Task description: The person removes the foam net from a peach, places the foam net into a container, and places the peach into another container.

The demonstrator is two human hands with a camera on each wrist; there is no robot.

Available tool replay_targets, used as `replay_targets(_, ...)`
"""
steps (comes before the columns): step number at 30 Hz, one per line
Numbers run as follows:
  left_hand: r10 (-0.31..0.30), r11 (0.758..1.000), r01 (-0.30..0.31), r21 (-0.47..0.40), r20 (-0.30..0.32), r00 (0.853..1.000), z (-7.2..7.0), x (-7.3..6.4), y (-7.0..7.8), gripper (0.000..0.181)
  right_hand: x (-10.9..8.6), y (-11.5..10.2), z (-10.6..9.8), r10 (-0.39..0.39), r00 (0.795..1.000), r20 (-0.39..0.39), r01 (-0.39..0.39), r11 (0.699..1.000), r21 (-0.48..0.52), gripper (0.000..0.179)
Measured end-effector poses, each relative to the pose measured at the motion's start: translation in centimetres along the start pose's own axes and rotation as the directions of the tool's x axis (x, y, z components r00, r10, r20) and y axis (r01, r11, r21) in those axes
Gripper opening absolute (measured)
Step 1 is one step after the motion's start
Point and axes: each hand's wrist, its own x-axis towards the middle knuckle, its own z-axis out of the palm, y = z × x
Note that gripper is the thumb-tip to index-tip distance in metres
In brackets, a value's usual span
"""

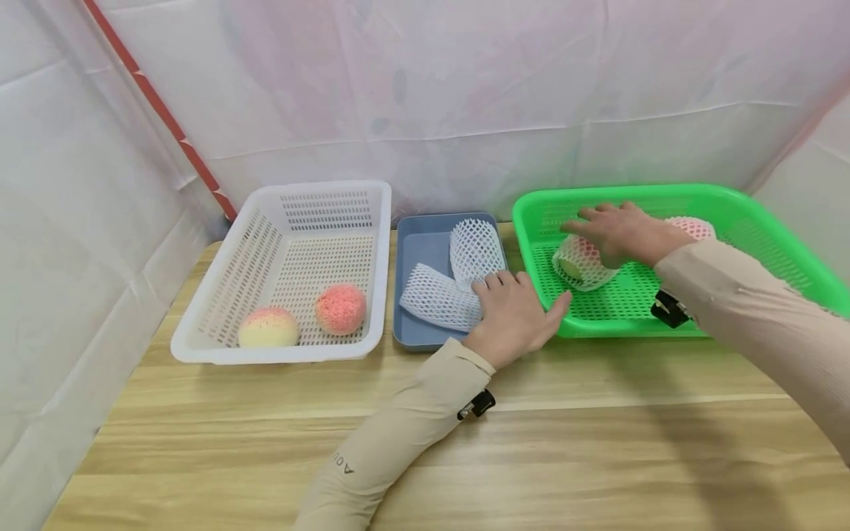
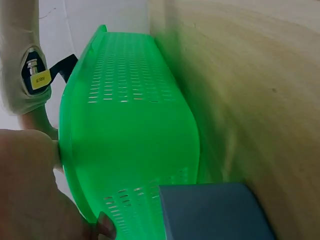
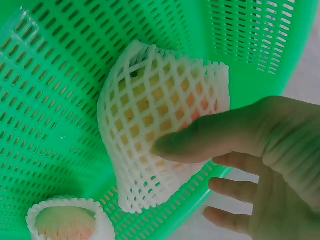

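My right hand (image 1: 614, 232) is over the green basket (image 1: 724, 195), fingers extended above a peach in a white foam net (image 1: 584, 267). In the right wrist view the thumb (image 3: 187, 140) overlaps this netted peach (image 3: 150, 107), while the other fingers are spread apart from it. A second netted peach (image 1: 693, 227) lies behind the right wrist. My left hand (image 1: 511, 317) hovers at the right edge of the blue-grey tray (image 1: 415, 339), holding nothing, its thumb beside the green basket's rim. Two white foam nets, one upright (image 1: 477, 251) and one lying sideways (image 1: 438, 299), are in the tray.
At the left stands a white basket (image 1: 186, 324) with a yellow-pink peach (image 1: 268, 330) and a redder peach (image 1: 341, 310). All containers sit on a wooden table (image 1: 531, 450). A pale sheet (image 1: 372, 74) hangs behind them.
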Motion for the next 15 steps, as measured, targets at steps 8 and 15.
replay_targets(8, 0.038, 0.998, -0.038, 0.052, 0.001, 0.999, 0.20, 0.94, 0.38, 0.066, -0.78, 0.42, 0.48, 0.030, 0.998, 0.051, -0.032, 0.999, 0.033, 0.100)
replay_targets(15, 0.047, 0.999, -0.047, 0.005, -0.041, 0.998, 0.78, 0.92, 0.20, 0.056, -0.12, 0.58, 0.60, 0.021, 0.999, 0.049, -0.022, 1.000, 0.008, 0.110)
